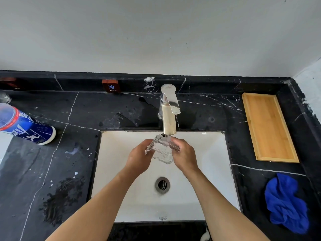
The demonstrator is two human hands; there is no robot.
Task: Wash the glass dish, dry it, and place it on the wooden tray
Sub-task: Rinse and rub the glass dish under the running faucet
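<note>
A clear ribbed glass dish [161, 150] is held tilted under the spout of the silver faucet [168, 112], with water running onto it. My left hand [139, 157] grips its left side and my right hand [185, 156] grips its right side, both over the white sink [208, 171]. The wooden tray [269, 127] lies on the black counter to the right of the faucet, with nothing on it. A crumpled blue cloth [286, 202] rests on the counter in front of the tray.
A blue and white bottle [26, 126] lies tilted on the left counter. A small red "COLD" sign [111, 86] stands against the back ledge. The sink drain [162, 185] is open. Wet patches mark the black marble counter [52, 171].
</note>
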